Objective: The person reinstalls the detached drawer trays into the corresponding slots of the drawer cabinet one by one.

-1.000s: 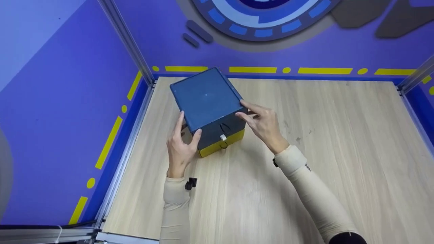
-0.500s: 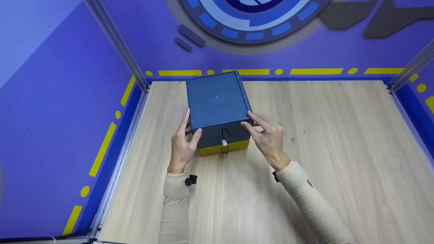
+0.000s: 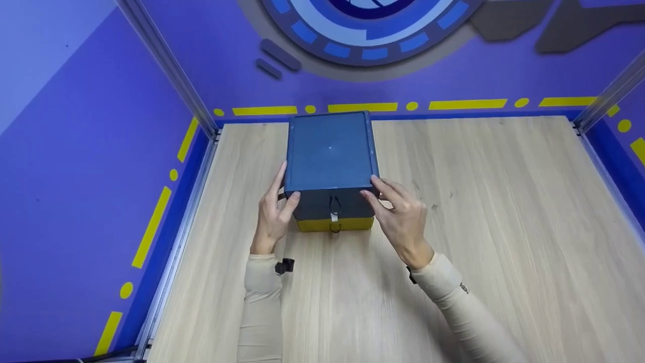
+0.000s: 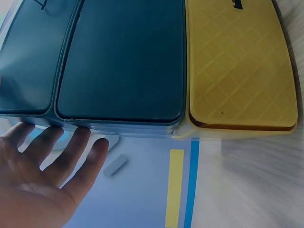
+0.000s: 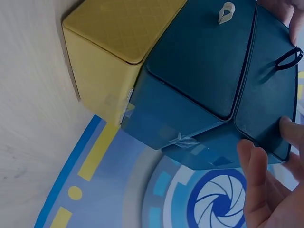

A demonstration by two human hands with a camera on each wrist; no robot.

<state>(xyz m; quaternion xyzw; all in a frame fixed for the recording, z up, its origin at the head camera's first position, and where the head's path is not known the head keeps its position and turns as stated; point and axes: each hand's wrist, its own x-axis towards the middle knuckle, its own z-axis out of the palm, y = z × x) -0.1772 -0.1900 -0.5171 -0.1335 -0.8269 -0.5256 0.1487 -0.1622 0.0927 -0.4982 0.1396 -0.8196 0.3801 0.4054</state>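
Note:
A stacked drawer unit point(image 3: 330, 151) stands on the table with its front toward me. Two dark teal drawers point(image 4: 123, 57) sit above a yellow bottom drawer point(image 3: 355, 223) with a criss-cross pattern. Each drawer front has a small pull loop; the middle white loop point(image 3: 334, 217) hangs between black ones. My left hand point(image 3: 272, 217) grips the upper front left corner, thumb on the front and fingers along the side. At the opposite front corner, my right hand point(image 3: 403, 217) holds on, thumb on the front and fingers at the top edge and side. All drawers are closed.
A wooden tabletop point(image 3: 504, 227) extends to the right of the unit. Behind it rises a purple wall point(image 3: 428, 85) with yellow dashes, close to the unit's back. Another patterned wall point(image 3: 90, 176) with a metal rail point(image 3: 184, 229) borders the left side.
The drawer unit has turned clockwise as seen from above, between both hands, so its slanted front edge now lies level before me. Both hands have kept their hold on the front corners.

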